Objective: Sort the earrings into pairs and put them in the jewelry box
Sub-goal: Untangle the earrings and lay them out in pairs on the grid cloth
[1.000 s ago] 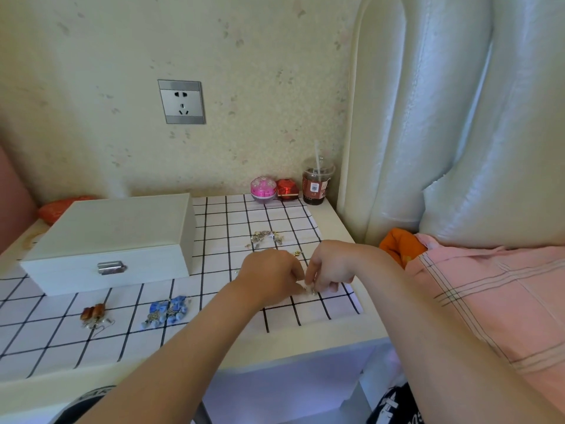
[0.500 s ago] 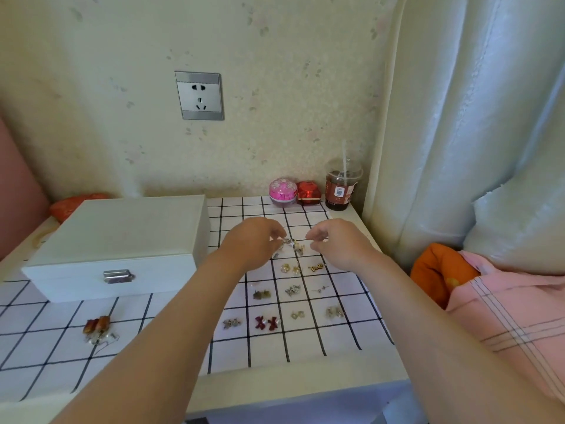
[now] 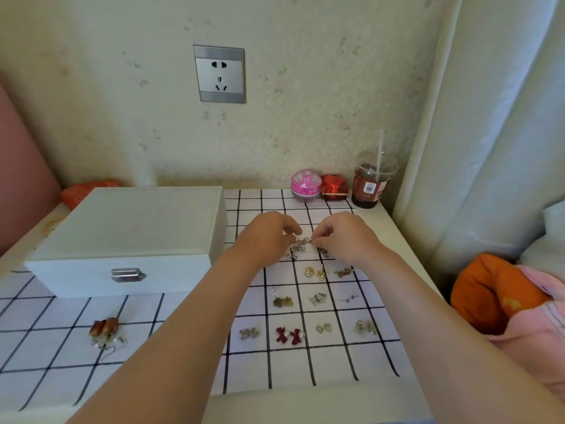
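Soft, even daylight filled the scene, brightest on the pale curtain at right; shadows under the forearms were faint. Wide-angle distortion bowed the cloth grid lines toward the edges. Small earrings appeared slightly blurred.

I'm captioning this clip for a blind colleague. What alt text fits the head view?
Both hands, left hand and right hand, pick at a small earring heap on a grid-patterned cloth. Sorted earring pairs lie nearer the person; a closed white jewelry box sits left.
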The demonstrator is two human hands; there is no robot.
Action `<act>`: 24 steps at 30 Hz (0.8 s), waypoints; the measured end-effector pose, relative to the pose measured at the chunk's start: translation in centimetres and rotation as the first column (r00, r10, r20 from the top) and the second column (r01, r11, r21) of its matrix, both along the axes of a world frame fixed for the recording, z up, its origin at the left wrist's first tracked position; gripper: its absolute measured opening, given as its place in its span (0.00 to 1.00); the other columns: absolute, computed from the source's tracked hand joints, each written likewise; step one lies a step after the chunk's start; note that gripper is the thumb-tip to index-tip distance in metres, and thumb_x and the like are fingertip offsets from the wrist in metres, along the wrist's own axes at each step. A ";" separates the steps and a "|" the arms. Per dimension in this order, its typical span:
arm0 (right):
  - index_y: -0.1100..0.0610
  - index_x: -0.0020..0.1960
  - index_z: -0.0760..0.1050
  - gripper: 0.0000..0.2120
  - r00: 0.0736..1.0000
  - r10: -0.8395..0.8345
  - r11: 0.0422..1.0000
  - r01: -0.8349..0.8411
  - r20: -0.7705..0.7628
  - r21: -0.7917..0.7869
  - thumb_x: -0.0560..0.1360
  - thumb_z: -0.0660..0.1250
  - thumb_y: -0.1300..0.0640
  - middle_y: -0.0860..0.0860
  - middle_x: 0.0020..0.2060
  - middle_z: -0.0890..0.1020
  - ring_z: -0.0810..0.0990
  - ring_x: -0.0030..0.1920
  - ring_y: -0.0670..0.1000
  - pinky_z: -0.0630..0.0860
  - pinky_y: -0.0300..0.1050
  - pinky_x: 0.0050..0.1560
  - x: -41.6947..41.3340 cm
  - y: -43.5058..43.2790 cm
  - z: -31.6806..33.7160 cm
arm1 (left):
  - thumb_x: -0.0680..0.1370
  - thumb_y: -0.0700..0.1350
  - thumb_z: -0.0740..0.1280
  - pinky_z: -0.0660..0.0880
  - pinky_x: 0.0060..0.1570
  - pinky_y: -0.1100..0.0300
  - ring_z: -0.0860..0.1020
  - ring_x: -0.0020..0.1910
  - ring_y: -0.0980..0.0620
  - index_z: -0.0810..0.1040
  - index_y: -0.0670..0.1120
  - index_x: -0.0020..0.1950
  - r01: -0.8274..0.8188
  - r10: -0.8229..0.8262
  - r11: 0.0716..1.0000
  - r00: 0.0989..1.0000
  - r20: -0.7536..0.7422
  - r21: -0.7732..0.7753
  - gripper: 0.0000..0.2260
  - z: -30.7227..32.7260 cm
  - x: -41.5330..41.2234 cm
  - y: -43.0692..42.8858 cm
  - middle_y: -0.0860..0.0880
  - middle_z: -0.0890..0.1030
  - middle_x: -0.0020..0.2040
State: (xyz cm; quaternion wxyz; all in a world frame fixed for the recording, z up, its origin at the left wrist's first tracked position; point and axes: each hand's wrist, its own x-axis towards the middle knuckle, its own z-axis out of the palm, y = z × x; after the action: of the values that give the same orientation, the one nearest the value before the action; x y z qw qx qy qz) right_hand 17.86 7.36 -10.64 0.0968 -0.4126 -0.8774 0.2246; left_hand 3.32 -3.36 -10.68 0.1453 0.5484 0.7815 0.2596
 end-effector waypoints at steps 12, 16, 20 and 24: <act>0.47 0.44 0.83 0.06 0.900 0.044 0.992 -0.090 -0.434 -0.085 0.72 0.76 0.57 0.43 0.40 0.85 0.79 0.36 0.36 0.71 0.35 0.41 -0.5 -2.0 2.1 | 0.79 0.46 0.67 0.75 0.43 0.59 0.80 0.42 0.51 0.83 0.57 0.58 0.058 -0.073 0.992 0.988 0.133 0.113 0.10 3.2 0.2 -1.1 0.51 0.83 0.42; 0.49 0.47 0.85 0.05 0.869 0.036 0.980 -0.127 -0.494 -0.151 0.73 0.77 0.58 0.45 0.43 0.86 0.77 0.30 0.33 0.71 0.38 0.41 -0.4 -2.3 2.2 | 0.78 0.44 0.69 0.80 0.44 0.54 0.84 0.42 0.49 0.82 0.55 0.49 -0.007 -0.035 0.989 0.961 0.276 0.150 0.06 3.5 -0.1 -1.2 0.48 0.85 0.42; 0.51 0.48 0.84 0.05 0.874 0.030 0.976 -0.131 -0.485 -0.175 0.75 0.74 0.60 0.47 0.41 0.85 0.76 0.27 0.34 0.71 0.39 0.41 -0.3 -2.0 2.3 | 0.75 0.42 0.73 0.80 0.43 0.55 0.82 0.37 0.53 0.84 0.51 0.50 -0.063 0.017 0.991 0.932 0.361 0.115 0.06 2.5 -0.3 -0.9 0.47 0.86 0.40; 0.49 0.50 0.83 0.06 0.959 0.025 0.981 -0.078 -0.284 -0.177 0.74 0.75 0.58 0.47 0.43 0.85 0.80 0.35 0.38 0.74 0.38 0.38 -0.1 -1.2 1.2 | 0.75 0.43 0.73 0.76 0.42 0.64 0.83 0.39 0.55 0.85 0.50 0.50 -0.058 0.060 0.998 0.955 0.291 -0.015 0.05 0.9 -0.2 -0.6 0.52 0.85 0.42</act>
State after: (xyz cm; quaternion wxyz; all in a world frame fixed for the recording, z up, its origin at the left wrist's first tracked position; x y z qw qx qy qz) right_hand 17.76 6.21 -9.41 0.1750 -0.3608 -0.8405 0.3643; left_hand 3.08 -3.93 -9.73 0.2530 0.4801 0.7684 0.3392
